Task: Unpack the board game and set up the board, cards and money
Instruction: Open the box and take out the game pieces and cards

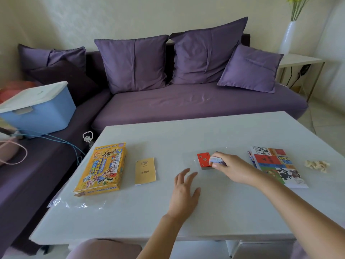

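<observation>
On table, right hand grips card stack.

Right grip holds a card stack beside red cards.

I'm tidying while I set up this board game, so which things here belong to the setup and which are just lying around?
Game setup: yellow game box, rule booklet, red card deck, card stack held by the right hand, folded board.
Lying about: blue storage bin, white vase, purple cushions.
</observation>
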`<control>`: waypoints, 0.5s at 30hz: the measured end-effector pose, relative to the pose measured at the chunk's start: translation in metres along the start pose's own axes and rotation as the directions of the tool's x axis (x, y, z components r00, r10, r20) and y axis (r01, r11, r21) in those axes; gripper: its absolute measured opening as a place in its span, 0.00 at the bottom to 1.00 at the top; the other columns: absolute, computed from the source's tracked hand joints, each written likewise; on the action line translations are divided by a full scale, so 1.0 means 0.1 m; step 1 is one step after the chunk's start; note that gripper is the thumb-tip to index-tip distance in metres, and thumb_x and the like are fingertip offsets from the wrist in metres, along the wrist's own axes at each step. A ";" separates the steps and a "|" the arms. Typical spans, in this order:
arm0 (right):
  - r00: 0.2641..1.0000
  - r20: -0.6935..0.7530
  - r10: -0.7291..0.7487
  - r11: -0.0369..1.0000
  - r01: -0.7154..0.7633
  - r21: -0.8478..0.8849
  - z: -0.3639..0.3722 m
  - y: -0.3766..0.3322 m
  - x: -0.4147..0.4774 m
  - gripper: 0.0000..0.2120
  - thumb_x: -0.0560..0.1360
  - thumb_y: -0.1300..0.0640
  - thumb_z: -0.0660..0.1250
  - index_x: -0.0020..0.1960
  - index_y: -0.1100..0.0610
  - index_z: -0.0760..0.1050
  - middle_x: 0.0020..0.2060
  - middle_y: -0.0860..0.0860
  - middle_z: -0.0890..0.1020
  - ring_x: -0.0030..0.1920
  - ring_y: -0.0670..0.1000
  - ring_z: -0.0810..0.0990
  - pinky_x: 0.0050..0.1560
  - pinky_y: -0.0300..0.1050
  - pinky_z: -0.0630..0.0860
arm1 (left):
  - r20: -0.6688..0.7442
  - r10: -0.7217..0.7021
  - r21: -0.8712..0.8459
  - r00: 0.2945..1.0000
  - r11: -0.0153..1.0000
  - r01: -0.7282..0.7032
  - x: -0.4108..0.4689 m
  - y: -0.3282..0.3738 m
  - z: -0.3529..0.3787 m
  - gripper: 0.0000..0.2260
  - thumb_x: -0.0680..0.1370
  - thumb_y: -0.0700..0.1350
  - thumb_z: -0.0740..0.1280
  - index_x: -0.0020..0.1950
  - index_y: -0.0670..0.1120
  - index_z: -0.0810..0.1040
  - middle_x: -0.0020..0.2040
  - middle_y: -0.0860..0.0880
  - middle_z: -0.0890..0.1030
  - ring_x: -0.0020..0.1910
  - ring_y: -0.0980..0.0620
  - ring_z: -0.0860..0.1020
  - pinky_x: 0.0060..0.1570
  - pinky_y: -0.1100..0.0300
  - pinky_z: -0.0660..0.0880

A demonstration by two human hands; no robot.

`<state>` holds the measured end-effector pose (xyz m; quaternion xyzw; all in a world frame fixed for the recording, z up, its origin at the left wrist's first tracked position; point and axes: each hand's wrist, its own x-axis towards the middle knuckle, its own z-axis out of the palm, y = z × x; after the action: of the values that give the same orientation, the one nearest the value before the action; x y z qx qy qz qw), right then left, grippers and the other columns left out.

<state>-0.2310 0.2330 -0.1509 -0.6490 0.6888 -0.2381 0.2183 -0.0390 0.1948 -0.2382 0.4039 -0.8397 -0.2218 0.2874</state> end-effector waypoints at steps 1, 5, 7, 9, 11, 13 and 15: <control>1.000 -0.001 -0.032 0.999 0.032 -0.031 -0.01 -0.03 -0.03 0.04 0.81 0.56 0.59 0.48 0.49 0.71 0.40 0.48 0.75 0.36 0.47 0.69 0.36 0.39 0.63 | -0.032 -0.010 -0.016 0.999 1.000 0.010 -0.01 0.04 -0.03 0.19 0.78 0.45 0.65 0.69 0.49 0.71 0.69 0.54 0.64 0.69 0.58 0.59 0.67 0.66 0.58; 0.981 0.042 -0.188 0.928 0.191 -0.320 0.07 -0.16 -0.15 0.09 0.78 0.64 0.58 0.49 0.51 0.70 0.46 0.47 0.72 0.50 0.51 0.71 0.45 0.42 0.66 | 0.025 -0.315 -0.419 0.949 0.858 0.296 0.05 0.34 -0.34 0.08 0.80 0.47 0.62 0.54 0.46 0.79 0.53 0.51 0.78 0.49 0.60 0.77 0.48 0.71 0.71; 0.974 0.064 -0.216 0.865 0.221 -0.451 0.15 -0.22 -0.20 0.15 0.76 0.68 0.58 0.59 0.55 0.70 0.54 0.49 0.71 0.58 0.50 0.68 0.49 0.44 0.70 | 0.334 -0.366 -0.615 0.869 0.613 0.495 0.10 0.45 -0.54 0.11 0.81 0.46 0.61 0.50 0.43 0.80 0.44 0.48 0.81 0.40 0.54 0.79 0.43 0.64 0.76; 0.962 0.062 -0.268 0.799 0.258 -0.543 0.23 -0.32 -0.23 0.21 0.72 0.72 0.57 0.61 0.55 0.69 0.56 0.49 0.68 0.59 0.50 0.66 0.42 0.46 0.71 | 0.514 -0.308 -0.614 0.801 0.520 0.594 0.10 0.49 -0.72 0.10 0.81 0.45 0.62 0.50 0.41 0.80 0.42 0.47 0.81 0.40 0.50 0.80 0.44 0.60 0.78; 0.927 0.050 -0.371 0.725 0.323 -0.608 0.31 -0.41 -0.25 0.21 0.66 0.74 0.58 0.55 0.57 0.71 0.52 0.51 0.71 0.53 0.52 0.69 0.32 0.44 0.64 | 0.574 -0.293 -0.629 0.765 0.440 0.641 0.08 0.47 -0.82 0.09 0.80 0.42 0.63 0.50 0.38 0.80 0.41 0.44 0.81 0.40 0.49 0.81 0.43 0.59 0.78; 0.927 0.026 -0.373 0.668 0.288 -0.686 0.39 -0.51 -0.23 0.19 0.56 0.72 0.59 0.43 0.57 0.74 0.41 0.50 0.74 0.42 0.51 0.73 0.24 0.40 0.53 | 0.581 -0.334 -0.670 0.742 0.321 0.669 0.06 0.42 -0.87 0.08 0.79 0.39 0.63 0.48 0.36 0.80 0.39 0.43 0.80 0.38 0.49 0.81 0.41 0.60 0.78; 0.919 -0.018 -0.394 0.670 0.273 -0.691 0.48 -0.60 -0.20 0.18 0.54 0.69 0.57 0.39 0.56 0.75 0.36 0.50 0.74 0.36 0.50 0.74 0.24 0.37 0.51 | 0.577 -0.380 -0.695 0.723 0.238 0.679 0.03 0.37 -0.91 0.07 0.78 0.38 0.64 0.47 0.36 0.80 0.38 0.43 0.81 0.36 0.50 0.81 0.39 0.61 0.78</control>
<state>-0.1532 0.2484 -0.1525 -0.7762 0.6124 -0.0606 -0.1376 -0.0007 0.2010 -0.1481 0.4197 -0.4388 -0.7600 0.2316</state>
